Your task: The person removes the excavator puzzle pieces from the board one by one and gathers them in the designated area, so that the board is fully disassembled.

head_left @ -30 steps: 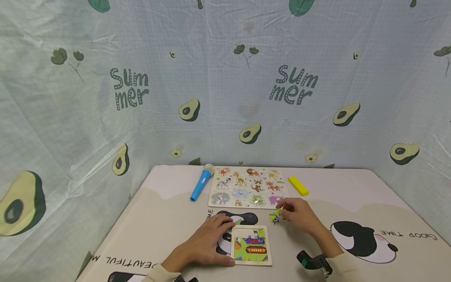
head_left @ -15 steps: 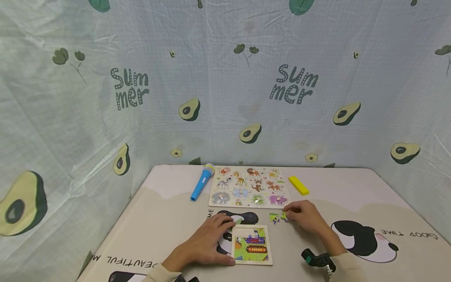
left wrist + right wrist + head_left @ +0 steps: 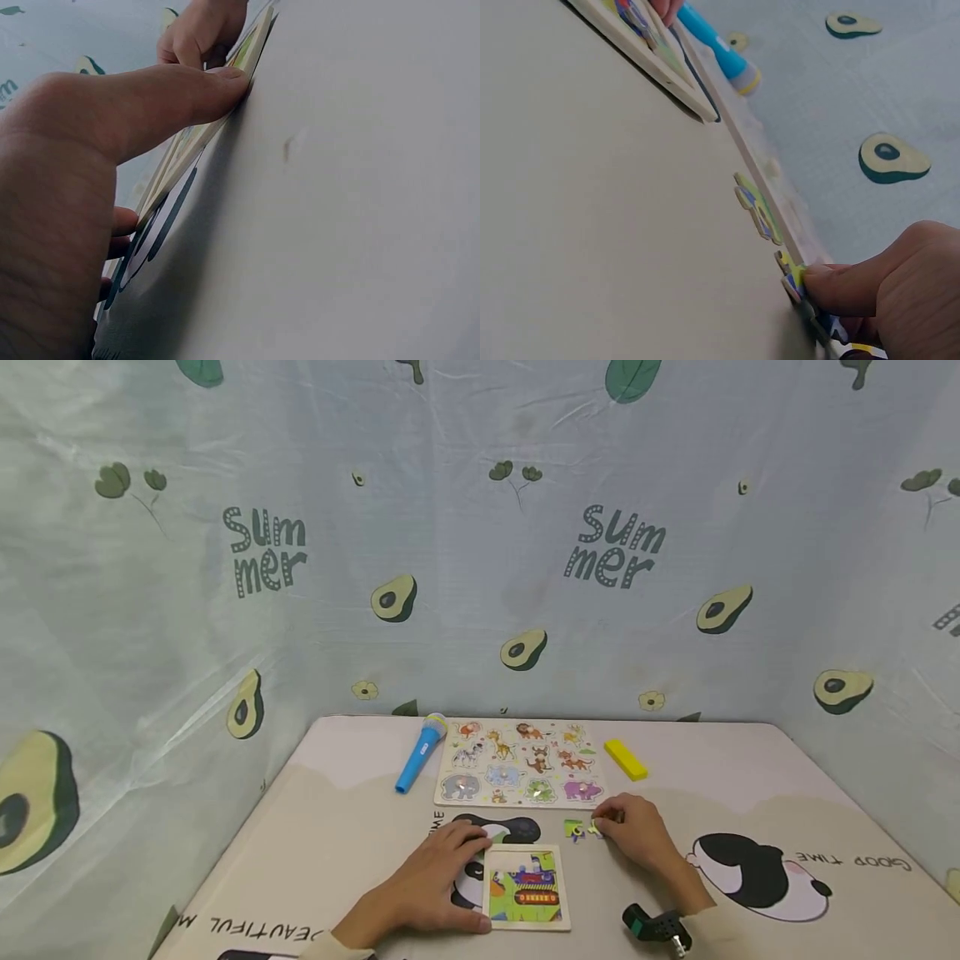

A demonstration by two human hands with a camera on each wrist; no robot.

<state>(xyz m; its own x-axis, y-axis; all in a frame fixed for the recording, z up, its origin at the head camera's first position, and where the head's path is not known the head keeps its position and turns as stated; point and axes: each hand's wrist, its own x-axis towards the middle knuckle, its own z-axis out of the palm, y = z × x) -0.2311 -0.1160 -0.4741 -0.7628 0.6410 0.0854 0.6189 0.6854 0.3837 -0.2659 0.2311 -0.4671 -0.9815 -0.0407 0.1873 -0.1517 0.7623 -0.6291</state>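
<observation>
Green-and-yellow puzzle piece (image 3: 793, 276) sits pinched between thumb and fingers of the right hand (image 3: 637, 832), beside a second loose piece (image 3: 757, 210) on the surface (image 3: 360, 827). Left-hand (image 3: 431, 881) fingers, spread apart, steady the wooden frame (image 3: 528, 926). Apparently pick-up; next calls for lifting, then aligning.

To the right of the square pale-wooden puzzle frame (image 3: 527, 929), a strip of cream printed tabletop (image 3: 594, 885) is offering room to pass, while the left hand (image 3: 426, 881) is blocking the frame's left side. Past the far right corner, a small flat green puzzle piece (image 3: 573, 828) and the right hand (image 3: 637, 833) are narrowing the way, and a cream rectangular animal-picture board (image 3: 517, 805) is lying behind.
</observation>
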